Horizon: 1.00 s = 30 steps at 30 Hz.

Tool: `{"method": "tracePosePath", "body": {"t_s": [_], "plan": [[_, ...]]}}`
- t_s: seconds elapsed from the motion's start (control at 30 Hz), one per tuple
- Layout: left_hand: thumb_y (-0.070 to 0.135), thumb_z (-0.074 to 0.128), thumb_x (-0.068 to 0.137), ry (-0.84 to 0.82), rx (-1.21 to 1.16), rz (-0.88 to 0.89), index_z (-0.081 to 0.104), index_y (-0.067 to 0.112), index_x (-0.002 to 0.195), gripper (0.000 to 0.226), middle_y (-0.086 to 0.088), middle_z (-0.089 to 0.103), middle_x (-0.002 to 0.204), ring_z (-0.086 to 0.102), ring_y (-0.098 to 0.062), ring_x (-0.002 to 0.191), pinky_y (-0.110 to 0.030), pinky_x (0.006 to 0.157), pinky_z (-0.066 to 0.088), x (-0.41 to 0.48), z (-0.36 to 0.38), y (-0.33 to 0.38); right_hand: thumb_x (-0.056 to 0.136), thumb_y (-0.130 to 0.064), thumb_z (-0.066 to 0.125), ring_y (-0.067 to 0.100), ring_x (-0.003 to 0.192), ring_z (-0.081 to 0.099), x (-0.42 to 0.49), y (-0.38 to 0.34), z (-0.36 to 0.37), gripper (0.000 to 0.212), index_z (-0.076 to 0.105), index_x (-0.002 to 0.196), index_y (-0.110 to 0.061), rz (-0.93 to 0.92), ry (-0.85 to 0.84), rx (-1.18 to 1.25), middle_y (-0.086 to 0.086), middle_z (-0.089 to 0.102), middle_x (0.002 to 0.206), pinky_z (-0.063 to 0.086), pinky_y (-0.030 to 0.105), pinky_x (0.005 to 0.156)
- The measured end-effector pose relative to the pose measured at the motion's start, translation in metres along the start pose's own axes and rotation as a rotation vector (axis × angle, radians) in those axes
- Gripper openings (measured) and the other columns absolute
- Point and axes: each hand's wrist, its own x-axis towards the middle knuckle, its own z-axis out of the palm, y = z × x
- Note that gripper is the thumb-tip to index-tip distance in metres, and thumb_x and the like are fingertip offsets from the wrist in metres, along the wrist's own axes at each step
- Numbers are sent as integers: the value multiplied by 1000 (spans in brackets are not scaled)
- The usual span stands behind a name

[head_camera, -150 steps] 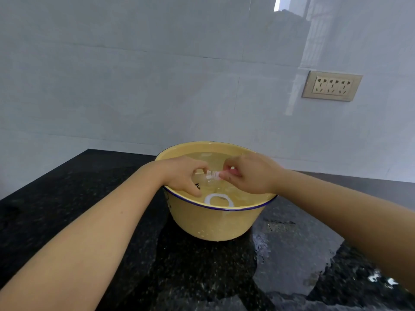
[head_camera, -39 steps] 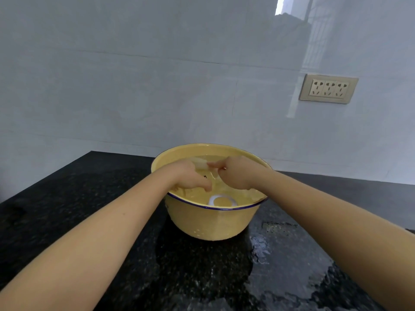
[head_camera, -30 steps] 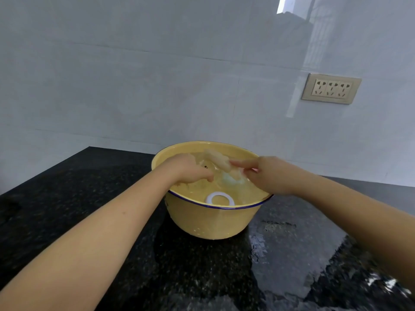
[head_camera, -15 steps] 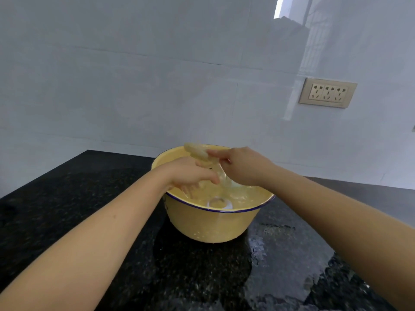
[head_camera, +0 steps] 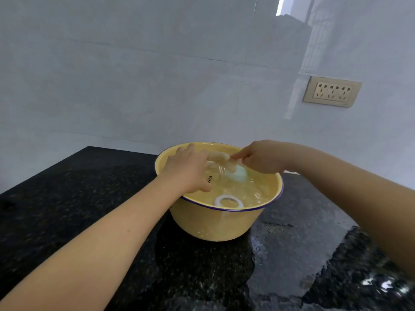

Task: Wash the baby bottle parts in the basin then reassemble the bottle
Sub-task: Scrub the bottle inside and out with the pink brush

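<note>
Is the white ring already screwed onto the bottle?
No, the white ring lies loose inside the basin by its near rim, apart from the bottle that the left hand grips.

Home kitchen: granite counter (head_camera: 67, 198), tiled wall (head_camera: 134, 86).

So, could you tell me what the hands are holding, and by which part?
Left hand grips the bottle round its body; right hand pinches its far end.
</note>
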Motion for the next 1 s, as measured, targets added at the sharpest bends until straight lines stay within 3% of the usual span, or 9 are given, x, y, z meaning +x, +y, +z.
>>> {"method": "tracePosePath", "body": {"t_s": [0.1,0.27,0.37,0.43,0.53,0.67,0.77,0.87,1.0], "plan": [[32,70,72,90,89,50,46,22,122,57,-3,40,113,40,-25,107,-34,76,44,0,1,1,97,-17,28,17,62,50,-8,4,-9,49,43,137,-41,12,-8,-18,-6,44,76,42,22,47],[30,70,74,234,305,224,40,26,131,64,-5,41,117,42,-24,104,-29,74,33,-2,-3,9,97,-20,33,18,48,35,2,8,-20,42,52,132,-32,31,-55,1,2,38,61,30,24,42],[23,85,40,357,437,411,60,23,112,76,-7,57,94,55,-24,79,-29,57,39,1,-2,9,93,-32,45,12,42,22,20,12,-26,45,48,134,-12,76,-179,66,-1,27,55,20,23,42],[10,83,25,458,453,506,58,21,101,81,-7,60,79,57,-25,65,-28,48,40,5,0,7,90,-35,52,11,40,19,29,12,-31,35,63,111,-9,110,-284,95,-4,23,52,17,22,43],[-5,72,35,504,421,656,41,22,111,87,-10,61,82,59,-29,69,-32,51,45,8,4,6,88,-32,54,11,41,18,46,13,-34,31,41,64,-18,156,-386,82,-4,24,51,15,23,46],[-10,26,80,610,367,792,51,19,107,47,-9,62,83,56,-27,66,-33,55,45,12,5,8,90,-25,49,9,36,19,60,11,-31,27,41,64,-18,206,-472,39,-4,27,50,16,20,43],[-6,-3,87,633,390,826,60,16,99,68,-9,63,83,55,-26,65,-33,58,45,10,6,10,90,-23,47,7,35,19,62,10,-29,26,42,65,-19,213,-518,18,-6,26,48,16,19,42],[-12,12,73,655,359,802,62,18,100,64,-10,63,87,58,-28,70,-33,60,46,11,7,8,90,-26,50,8,35,20,58,12,-31,27,43,64,-19,207,-516,16,-6,27,48,16,19,41],[2,77,45,496,358,596,49,28,113,78,-10,62,93,60,-28,80,-31,60,48,8,4,6,89,-36,56,10,37,20,50,14,-39,34,44,62,-20,193,-409,13,-5,28,49,16,19,42]]}}
